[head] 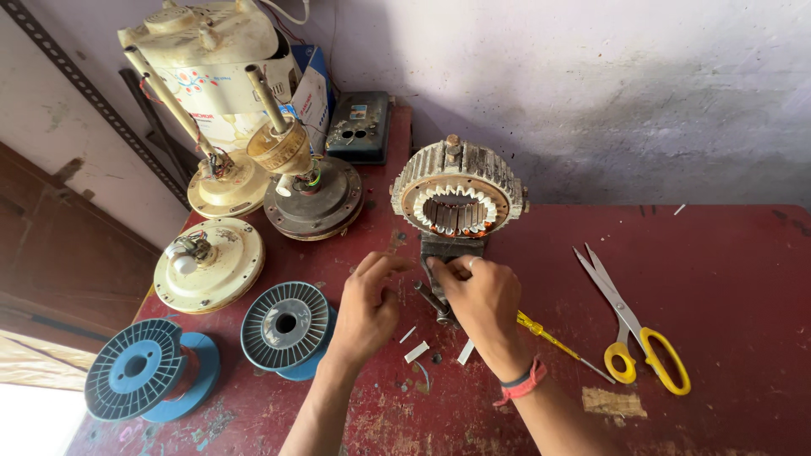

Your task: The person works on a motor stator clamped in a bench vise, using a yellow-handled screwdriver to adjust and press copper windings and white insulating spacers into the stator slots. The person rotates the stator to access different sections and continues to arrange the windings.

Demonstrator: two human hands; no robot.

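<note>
The head camera looked down on a worn red table (718,279) set against a pale wall. At its middle a ring-shaped fan stator (457,198) stood upright, held in a small dark bench vise (450,253).

The left hand (368,306) hovered just below and to the left of the vise, its fingers curled loosely, with thumb and forefinger drawn near each other. Whether anything small was pinched between them could not be told. The right hand (484,300) rested against the base of the vise, fingers bent and closed around the front of it, by the metal vise handle (431,300) that stuck out between the two hands. A red and black band sat on the right wrist.

Small white paper strips (416,351) lay on the table just below the hands. A yellow-handled screwdriver (557,342) lay under the right forearm, partly hidden. Yellow-handled scissors (629,325) lay well to the right, blades slightly apart.

To the left stood two blue wire spools (285,325), one near the left forearm, the other by the table corner. Behind them were several cream and grey fan motor housings (209,266).
</note>
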